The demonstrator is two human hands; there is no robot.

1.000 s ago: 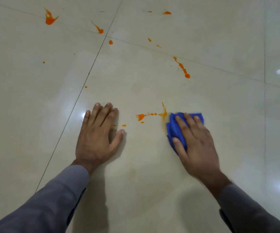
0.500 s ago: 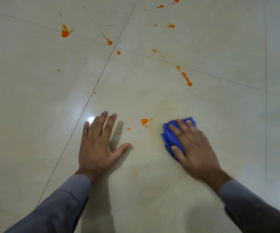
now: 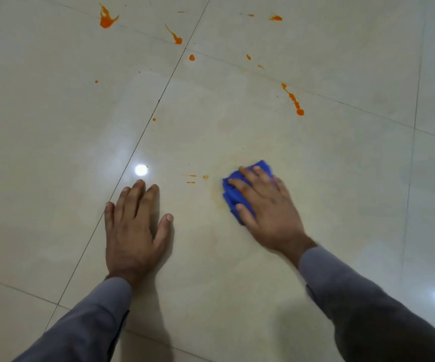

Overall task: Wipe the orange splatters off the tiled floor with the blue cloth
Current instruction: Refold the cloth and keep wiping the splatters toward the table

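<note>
Two hands down on a glossy cream tiled floor [image 3: 315, 178], both arms in grey sleeves [image 3: 88, 325]. Left hand [image 3: 132, 231] flat on the tile, palm down, grip spread, fingers together and pointing away, thumb angled out to the right; nothing under it or held in it. Right hand [image 3: 266, 210] pressed on top of a bunched blue cloth [image 3: 233, 194], fingers splayed over the fabric, thumb along the cloth's near-left edge, grip pressing the cloth down to the floor rather than pinching it; slightly blurred. Cloth showing past the fingertips and at the left side of the hand, the rest hidden beneath the palm.

Just left of the cloth, a pale yellowish smear [image 3: 216, 194] on the tile, curving around the cloth's left and far sides. Between the two hands, a few thin orange streaks [image 3: 190, 178] and one faint dab [image 3: 205, 176]. Farther off, well apart from both hands, thicker orange splatters: a beaded trail [image 3: 293, 100] beyond the cloth, a large blot [image 3: 106, 18] at far left, a tailed drop [image 3: 176, 37] beside the grout line, a round dot [image 3: 192, 57], small specks [image 3: 275, 18] near the top edge. Dark grout lines [image 3: 159, 100] crossing the floor, one passing just left of the left hand. Bright light reflections [image 3: 141, 169] on the tile, one just beyond the left fingertips.
</note>
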